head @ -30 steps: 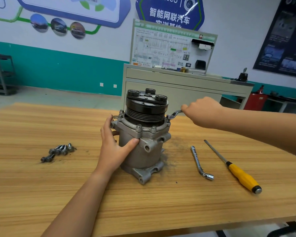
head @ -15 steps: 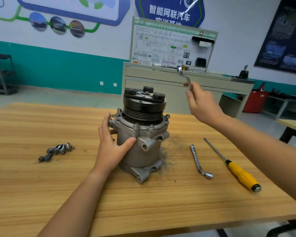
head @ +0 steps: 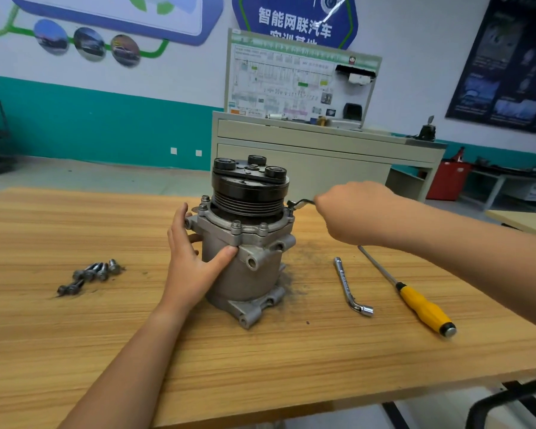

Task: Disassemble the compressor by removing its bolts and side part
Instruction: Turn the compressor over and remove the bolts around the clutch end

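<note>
Compressor upright; left hand presses body, right hand grips wrench.

Matt grey metal compressor, seemingly gritty; wood-grain table.
</note>
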